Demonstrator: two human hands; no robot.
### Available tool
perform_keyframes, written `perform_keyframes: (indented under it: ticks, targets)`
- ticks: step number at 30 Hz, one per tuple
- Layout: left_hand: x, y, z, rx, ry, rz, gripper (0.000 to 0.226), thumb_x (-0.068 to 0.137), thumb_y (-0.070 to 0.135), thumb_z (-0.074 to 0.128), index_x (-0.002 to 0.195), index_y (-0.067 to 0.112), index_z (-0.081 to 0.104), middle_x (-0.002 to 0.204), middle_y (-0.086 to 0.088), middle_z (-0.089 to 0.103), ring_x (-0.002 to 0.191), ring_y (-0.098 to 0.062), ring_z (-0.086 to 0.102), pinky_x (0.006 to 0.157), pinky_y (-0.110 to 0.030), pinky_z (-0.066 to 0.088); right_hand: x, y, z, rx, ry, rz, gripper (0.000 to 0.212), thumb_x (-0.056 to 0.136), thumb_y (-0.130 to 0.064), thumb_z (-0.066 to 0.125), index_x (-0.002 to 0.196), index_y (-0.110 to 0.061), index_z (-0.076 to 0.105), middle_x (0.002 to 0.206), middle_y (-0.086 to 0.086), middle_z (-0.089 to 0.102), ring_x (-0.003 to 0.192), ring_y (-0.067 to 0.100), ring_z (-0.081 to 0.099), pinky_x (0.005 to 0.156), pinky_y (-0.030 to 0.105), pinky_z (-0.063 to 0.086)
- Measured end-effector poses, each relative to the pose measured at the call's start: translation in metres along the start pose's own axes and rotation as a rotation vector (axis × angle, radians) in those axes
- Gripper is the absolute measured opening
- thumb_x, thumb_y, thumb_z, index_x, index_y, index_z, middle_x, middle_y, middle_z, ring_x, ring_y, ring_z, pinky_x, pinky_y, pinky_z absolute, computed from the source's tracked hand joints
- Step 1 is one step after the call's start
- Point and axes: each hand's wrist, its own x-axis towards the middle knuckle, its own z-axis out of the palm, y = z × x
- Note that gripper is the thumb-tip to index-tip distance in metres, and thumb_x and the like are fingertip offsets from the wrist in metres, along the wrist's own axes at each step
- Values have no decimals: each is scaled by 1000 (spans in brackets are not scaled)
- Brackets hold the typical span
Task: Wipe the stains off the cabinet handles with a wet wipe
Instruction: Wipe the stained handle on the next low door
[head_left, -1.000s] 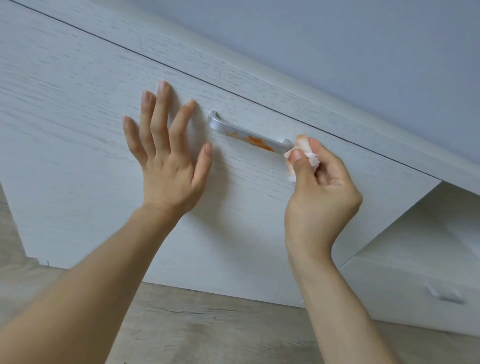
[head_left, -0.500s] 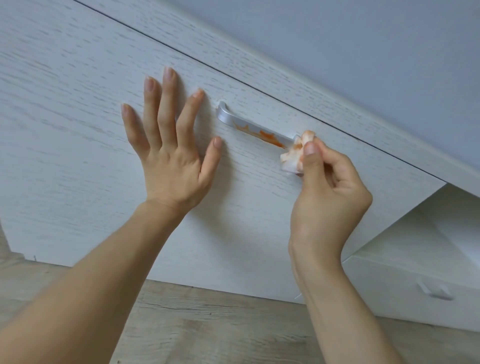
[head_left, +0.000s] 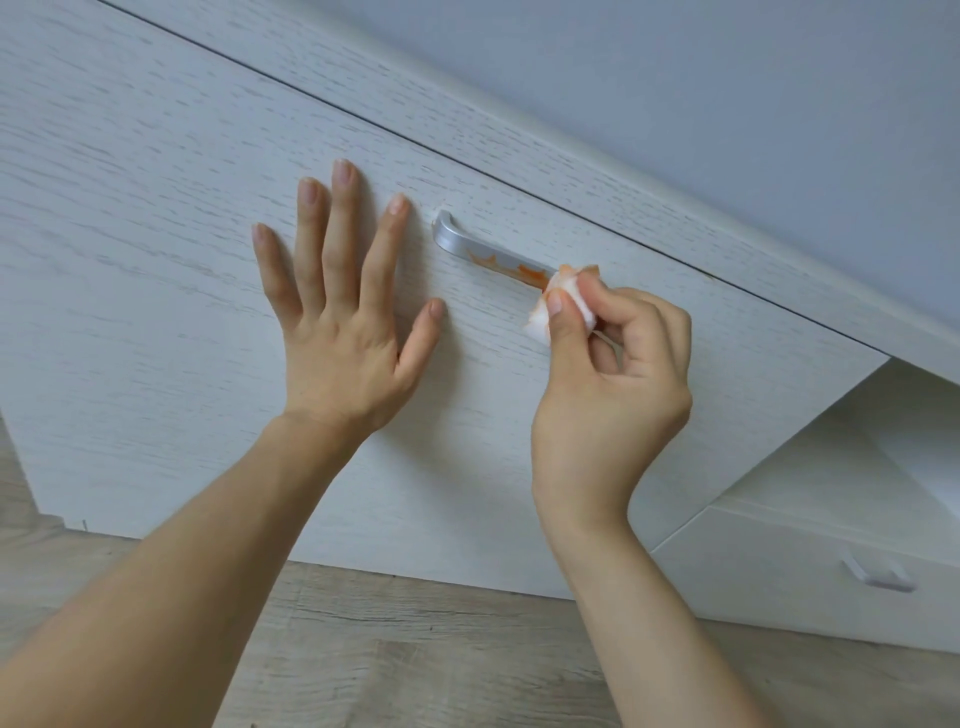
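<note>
Our right hand (head_left: 608, 374) pinches the wipe (head_left: 563, 301) against the handle's (head_left: 493, 254) right end, orange stains beside it; our left hand (head_left: 337, 317) lies flat, fingers spread, on the door (head_left: 156, 234).

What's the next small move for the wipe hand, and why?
Probably slide the wipe left along the handle. The right hand pinches it against the handle's right end, and orange stains still streak the middle of the bar, just left of the wipe. The left hand lies flat on the drawer front, bracing it, so it can likely stay put.
</note>
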Motion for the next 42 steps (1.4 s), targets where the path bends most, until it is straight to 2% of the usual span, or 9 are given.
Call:
perform_keyframes:
  ticks: [14, 19, 23, 27, 30, 33, 35, 38, 42]
  targets:
    - [-6, -3, 3, 11, 9, 30, 62, 96, 42, 39, 147, 11, 21, 147, -27, 25, 136, -42, 14, 115, -44, -9, 8, 2, -4, -108, 36, -54, 15, 79, -4, 72, 92, -13, 71, 82, -12, 54, 78, 5, 64, 74, 15, 47]
    - [-7, -5, 3, 21, 14, 44, 62, 96, 43, 39, 147, 12, 22, 148, -24, 24, 137, -41, 13, 115, -44, -8, 3, -4, 8, -120, -12, -95, 11, 79, -4, 72, 89, -7, 73, 82, -14, 51, 75, 10, 65, 75, 17, 48]
    - [-6, -9, 0, 27, -20, 54, 63, 96, 43, 38, 148, 12, 20, 150, -19, 18, 144, -29, -2, 115, -42, -10, 5, -6, 4, -101, 20, -24, 12, 80, -4, 72, 89, -11, 72, 82, -13, 51, 74, 10, 64, 73, 16, 48]
    - [-7, -8, 0, 22, -30, 43, 63, 96, 43, 39, 147, 12, 20, 150, -19, 16, 145, -16, -14, 115, -43, -10, 15, -6, -7, -84, 73, -38, 18, 81, -4, 70, 96, -13, 68, 86, -7, 53, 75, -3, 62, 73, 10, 48]
    - [-7, -7, 2, 26, -22, 36, 62, 96, 43, 38, 147, 13, 20, 151, -19, 16, 145, -19, -13, 115, -42, -11, 16, 1, -11, -93, 51, -24, 19, 82, -5, 70, 99, -12, 69, 88, -8, 53, 78, 3, 63, 74, 12, 47]
    - [-7, -7, 3, 20, -5, 30, 62, 96, 43, 38, 147, 13, 20, 150, -20, 15, 146, -18, -12, 115, -42, -11, 5, 4, -6, -173, -30, -166, 27, 80, -3, 71, 107, -7, 67, 91, -7, 51, 83, 11, 60, 80, 22, 50]
    - [-8, -6, 4, 20, 7, 36, 62, 95, 42, 39, 147, 12, 21, 149, -22, 18, 146, -23, -7, 115, -43, -10, 3, 9, -6, -245, -59, -307, 26, 79, -2, 72, 104, -3, 69, 91, -3, 51, 82, 7, 57, 80, 19, 49]
    - [-8, -7, 5, 24, 13, 55, 62, 95, 42, 39, 147, 11, 23, 148, -24, 20, 141, -37, 8, 115, -43, -9, 5, 11, -2, -180, 19, -266, 25, 79, -3, 73, 104, -8, 68, 88, -9, 53, 78, 1, 60, 76, 16, 49]
    - [-7, -9, 5, 38, 13, 53, 62, 96, 44, 37, 148, 13, 20, 149, -21, 16, 145, -28, 1, 115, -43, -10, 5, 11, -4, -279, -16, -366, 22, 80, -3, 73, 102, -7, 70, 85, -9, 50, 75, 4, 57, 75, 15, 49]
